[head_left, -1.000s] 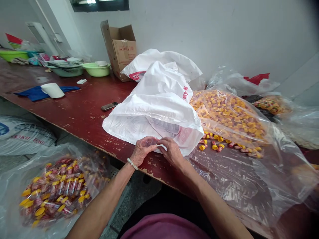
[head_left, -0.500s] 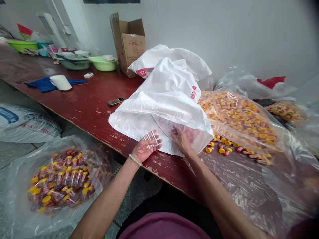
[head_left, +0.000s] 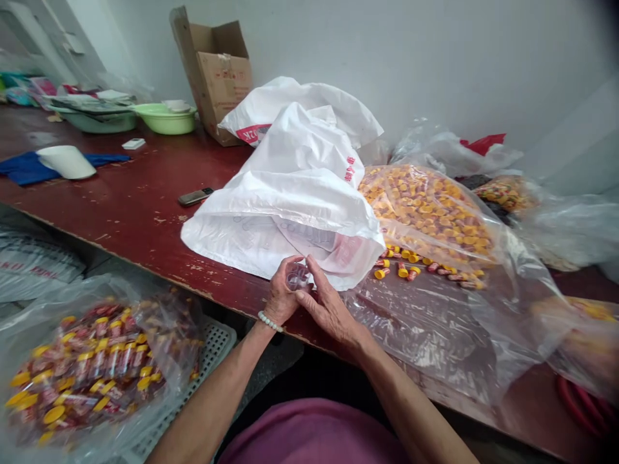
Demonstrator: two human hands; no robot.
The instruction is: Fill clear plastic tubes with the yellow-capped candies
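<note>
Several small clear plastic tubes point(head_left: 298, 277) are bunched between my hands, their round ends facing up. My left hand point(head_left: 280, 295) is curled round them, with a pale bead bracelet at the wrist. My right hand point(head_left: 333, 312) presses on the bunch from the other side, thumb and fingertips against it. Just beyond lies a white woven sack point(head_left: 290, 154), its wide mouth toward me, with see-through pieces showing inside. How many tubes I hold is hard to make out.
Yellow-capped filled tubes point(head_left: 401, 269) lie by a clear bag of yellow caps point(head_left: 430, 206) on the right. A bag of capped tubes point(head_left: 97, 361) rests low at left on a grey crate point(head_left: 207, 348). A phone point(head_left: 195, 196), white cup point(head_left: 68, 161) and carton point(head_left: 225, 84) stand on the red table point(head_left: 145, 225).
My right hand has come out of the sack's mouth to meet my left hand. The tubes, earlier lying across my open left palm, are now upright between both hands. The view has swung right.
</note>
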